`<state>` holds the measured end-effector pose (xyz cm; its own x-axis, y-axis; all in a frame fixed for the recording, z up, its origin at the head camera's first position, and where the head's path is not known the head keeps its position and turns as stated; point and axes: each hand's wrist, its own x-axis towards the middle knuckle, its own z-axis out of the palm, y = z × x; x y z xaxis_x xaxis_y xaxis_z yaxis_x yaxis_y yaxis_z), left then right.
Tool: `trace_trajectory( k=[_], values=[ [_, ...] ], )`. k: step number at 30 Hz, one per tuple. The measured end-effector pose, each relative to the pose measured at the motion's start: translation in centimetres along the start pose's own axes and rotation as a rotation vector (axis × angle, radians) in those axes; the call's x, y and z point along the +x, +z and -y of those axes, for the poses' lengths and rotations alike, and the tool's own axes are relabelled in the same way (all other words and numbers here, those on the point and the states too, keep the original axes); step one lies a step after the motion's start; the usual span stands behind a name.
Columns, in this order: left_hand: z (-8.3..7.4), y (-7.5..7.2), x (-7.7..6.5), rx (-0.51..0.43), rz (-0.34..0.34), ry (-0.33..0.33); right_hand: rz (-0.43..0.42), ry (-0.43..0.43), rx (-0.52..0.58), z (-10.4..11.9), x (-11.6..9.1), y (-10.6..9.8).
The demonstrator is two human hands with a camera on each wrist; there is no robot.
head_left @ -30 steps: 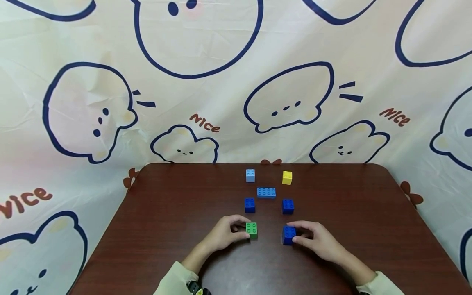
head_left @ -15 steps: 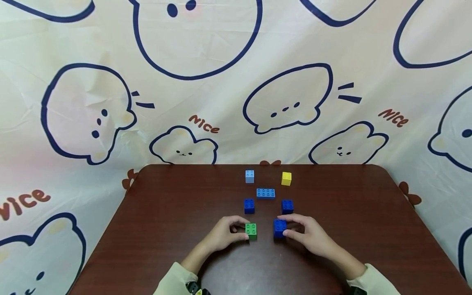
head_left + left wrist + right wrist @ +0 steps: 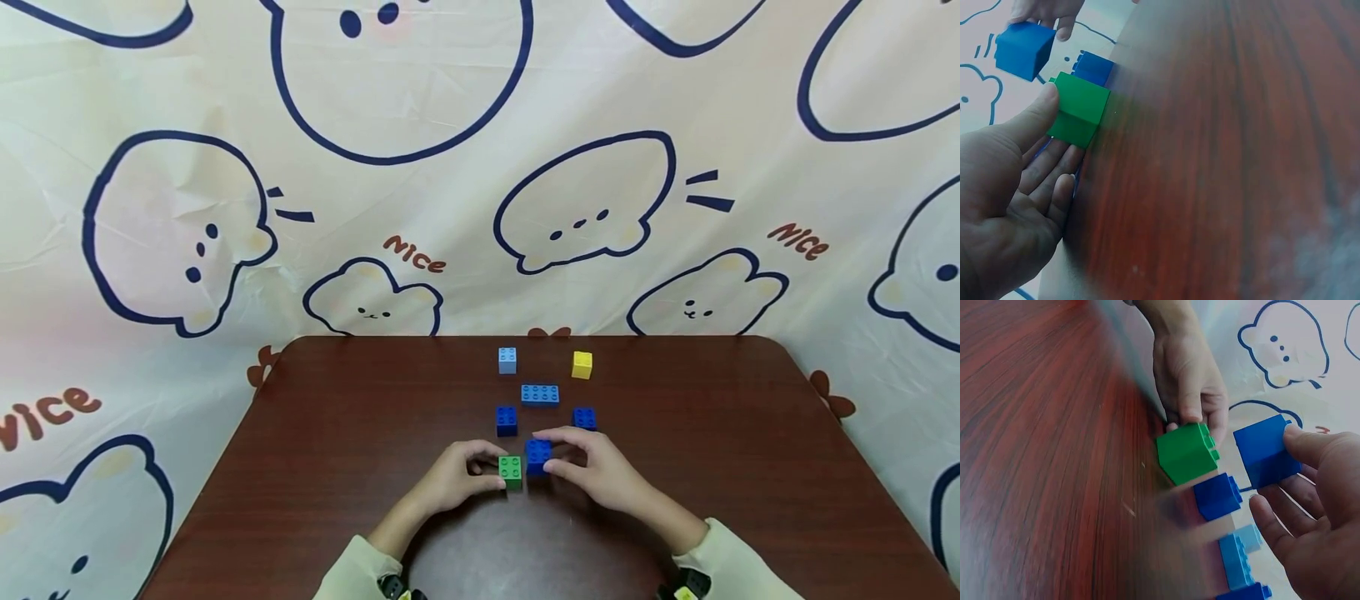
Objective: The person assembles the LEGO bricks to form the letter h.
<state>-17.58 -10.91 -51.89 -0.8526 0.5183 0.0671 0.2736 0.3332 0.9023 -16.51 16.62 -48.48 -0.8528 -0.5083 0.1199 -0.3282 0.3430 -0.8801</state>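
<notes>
My left hand point(image 3: 459, 477) pinches a green toy building brick point(image 3: 510, 472) between thumb and fingers, and the brick stands on the table. In my right hand point(image 3: 596, 468) a dark blue brick point(image 3: 537, 457) is pinched, held off the table just right of the green one, with a narrow gap between them. The right wrist view shows this blue brick point(image 3: 1267, 453) raised, its studs facing away from the table. From the left wrist, the green brick point(image 3: 1079, 109) appears at the fingertips, with the held blue brick point(image 3: 1025, 51) beyond it.
Behind the hands stand two dark blue bricks, one left point(image 3: 506, 421) and one right point(image 3: 584, 418). Farther back are a long blue brick point(image 3: 540, 395), a light blue brick point(image 3: 507, 360) and a yellow brick point(image 3: 582, 365). A patterned cloth point(image 3: 465, 208) hangs behind the brown table point(image 3: 337, 400).
My right hand has carried the dark blue brick leftward and slightly away from me, up close to the green brick. The left hand and the green brick have stayed in place.
</notes>
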Motion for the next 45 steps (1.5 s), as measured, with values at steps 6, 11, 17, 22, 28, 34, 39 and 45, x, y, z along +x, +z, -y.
trace_trajectory(
  k=[6, 11, 17, 22, 28, 34, 39, 45],
  values=[
    [0.0, 0.1, 0.0, -0.011, 0.009, -0.001, 0.009, -0.001, 0.026, 0.2, 0.8, 1.2],
    [0.0, 0.0, 0.0, -0.001, 0.009, 0.0, 0.009, -0.009, 0.016, 0.3, 1.2, 2.0],
    [-0.1, -0.1, -0.1, 0.0, 0.014, -0.009, 0.005, -0.012, 0.013, 0.2, 1.5, 2.7],
    [0.0, -0.1, 0.0, 0.001, 0.017, -0.005, -0.003, -0.022, 0.011, 0.0, 1.7, 3.0],
    [0.0, -0.2, 0.0, 0.03, 0.019, -0.008, -0.002, -0.03, 0.022, 0.1, 1.9, 3.3],
    [-0.1, -0.3, -0.1, 0.023, 0.024, -0.006, -0.005, -0.018, 0.023, 0.3, 2.2, 3.6],
    [0.0, -0.2, -0.1, 0.017, 0.021, 0.004, -0.022, -0.028, 0.021, 0.2, 2.2, 3.8],
    [0.1, -0.2, -0.1, 0.041, 0.023, 0.007, -0.039, -0.028, 0.029, 0.0, 2.2, 4.0]
  ],
)
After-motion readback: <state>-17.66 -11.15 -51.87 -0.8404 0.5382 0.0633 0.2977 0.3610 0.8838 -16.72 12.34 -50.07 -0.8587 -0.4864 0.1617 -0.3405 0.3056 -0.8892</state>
